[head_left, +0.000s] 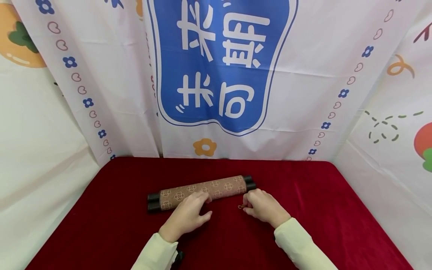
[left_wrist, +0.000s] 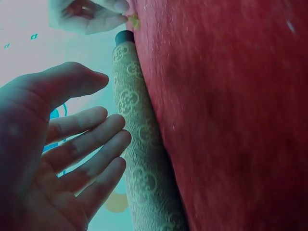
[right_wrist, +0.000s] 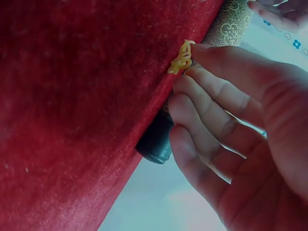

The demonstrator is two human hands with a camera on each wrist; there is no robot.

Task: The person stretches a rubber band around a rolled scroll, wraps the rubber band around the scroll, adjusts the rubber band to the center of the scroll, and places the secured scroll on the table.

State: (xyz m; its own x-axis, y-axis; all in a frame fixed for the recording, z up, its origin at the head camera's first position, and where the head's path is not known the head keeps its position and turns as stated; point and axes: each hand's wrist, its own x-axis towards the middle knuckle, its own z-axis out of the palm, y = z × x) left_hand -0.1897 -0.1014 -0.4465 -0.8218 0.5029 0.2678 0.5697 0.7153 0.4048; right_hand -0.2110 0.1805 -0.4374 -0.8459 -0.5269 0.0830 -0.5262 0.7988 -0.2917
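Note:
A brown scroll (head_left: 219, 188) with a pale flower pattern lies slantwise on the red cloth, rolled from both ends, with black rod ends sticking out on each side. Over its near edge hovers my left hand (head_left: 189, 213), fingers loosely spread and thumb apart; the left wrist view shows nothing in its grasp. Just in front of the scroll's right end, my right hand (head_left: 264, 206) pinches a small yellow looped band, which looks like a rubber band (right_wrist: 182, 58), between thumb and forefinger. The band is close to the cloth; whether it touches is unclear.
A dark red velvet cloth (head_left: 320, 210) covers the table. Behind it hangs a white printed curtain (head_left: 297, 123) with a blue sign, and similar white sheets (head_left: 37, 150) close off both sides. Something black (head_left: 177, 258) sits at my left wrist.

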